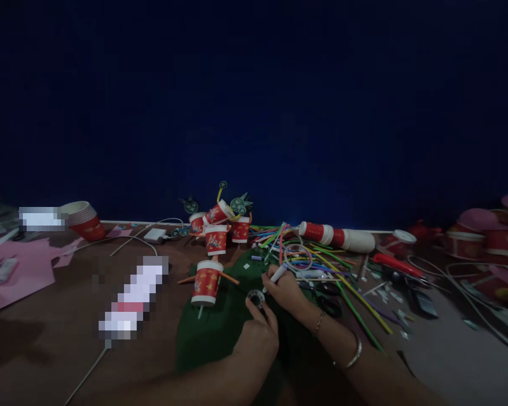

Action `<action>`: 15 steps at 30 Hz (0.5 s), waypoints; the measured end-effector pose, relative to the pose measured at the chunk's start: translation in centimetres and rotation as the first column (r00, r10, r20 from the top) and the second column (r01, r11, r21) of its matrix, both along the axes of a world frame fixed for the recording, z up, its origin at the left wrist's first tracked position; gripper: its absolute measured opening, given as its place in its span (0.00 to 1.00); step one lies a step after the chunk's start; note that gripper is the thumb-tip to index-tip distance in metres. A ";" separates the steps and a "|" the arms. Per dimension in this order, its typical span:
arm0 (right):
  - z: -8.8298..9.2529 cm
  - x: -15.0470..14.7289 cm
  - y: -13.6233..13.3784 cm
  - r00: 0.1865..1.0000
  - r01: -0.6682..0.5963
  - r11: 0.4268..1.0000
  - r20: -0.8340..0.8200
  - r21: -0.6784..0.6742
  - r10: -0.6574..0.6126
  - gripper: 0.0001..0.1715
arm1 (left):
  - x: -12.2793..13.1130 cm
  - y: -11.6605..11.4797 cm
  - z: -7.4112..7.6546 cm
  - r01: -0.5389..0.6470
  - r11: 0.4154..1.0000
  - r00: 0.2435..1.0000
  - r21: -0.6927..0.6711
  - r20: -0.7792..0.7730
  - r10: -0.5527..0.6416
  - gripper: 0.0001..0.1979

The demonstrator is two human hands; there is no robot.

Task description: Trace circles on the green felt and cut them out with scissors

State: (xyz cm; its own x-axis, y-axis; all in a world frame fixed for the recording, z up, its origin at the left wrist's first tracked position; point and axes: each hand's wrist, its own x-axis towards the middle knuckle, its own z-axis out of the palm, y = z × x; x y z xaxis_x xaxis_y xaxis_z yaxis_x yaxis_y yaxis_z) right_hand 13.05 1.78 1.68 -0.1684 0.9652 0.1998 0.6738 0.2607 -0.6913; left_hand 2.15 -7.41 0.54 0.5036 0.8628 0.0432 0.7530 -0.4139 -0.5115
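We see our two hands low in the middle of the frame. Our right hand (285, 290) is curled snugly around a white pen (278, 274), with the pen's lower end just beside a small round piece (256, 292). That piece sits near the middle of the frame, over the green mat (209, 344), pale at its edge and dark in its center. Our left hand (258, 335) is partly open, with its fingers at the near edge of the round piece. We cannot tell if it pinches it or just presses it.

The round piece is small, so it could slide or turn if our left fingers push too lightly. Then the pen could skid and leave a mark on the mat or our fingers. The red cup (206, 283), left of our hands, has stick arms; a bump on one could tip it. The colored sticks (322, 265), right of center, lie near our right hand, and a wide swing could scatter them.
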 end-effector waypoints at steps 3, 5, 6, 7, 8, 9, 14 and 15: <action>-0.4 0.3 -0.8 0.998 0.036 0.999 -0.047 0.018 -0.035 0.14 | -0.1 0.1 0.1 0.005 1.000 1.000 0.018 -0.007 -0.005 0.21; -0.7 0.4 -1.3 0.996 0.057 0.998 -0.070 0.012 -0.056 0.14 | -0.2 0.1 0.2 0.019 1.000 1.000 0.022 -0.020 -0.018 0.21; -0.8 0.5 -1.6 0.995 0.066 0.998 -0.078 -0.001 -0.066 0.14 | -0.2 0.1 0.2 0.022 1.000 0.999 0.022 -0.026 -0.022 0.21; -0.9 0.5 -1.9 0.994 0.073 0.997 -0.082 -0.015 -0.074 0.14 | -0.2 0.1 0.2 0.021 0.999 0.999 0.024 -0.031 -0.020 0.21; -1.0 0.5 -2.1 0.993 0.080 0.996 -0.084 -0.025 -0.082 0.14 | -0.2 0.1 0.3 0.022 0.999 0.999 0.028 -0.033 -0.021 0.21; -1.0 0.5 -2.3 0.992 0.083 0.996 -0.088 -0.035 -0.085 0.14 | -0.2 0.2 0.3 0.022 0.999 0.999 0.032 -0.037 -0.021 0.21; -0.4 1.0 -2.9 0.955 -0.043 0.991 -0.295 -0.123 0.005 0.17 | -0.3 0.4 0.3 0.028 0.999 0.998 0.022 -0.058 -0.027 0.21; -0.1 1.3 -3.1 0.936 -0.078 0.986 -0.351 -0.149 0.021 0.20 | -0.3 0.4 0.3 0.031 0.999 0.998 0.015 -0.057 -0.031 0.21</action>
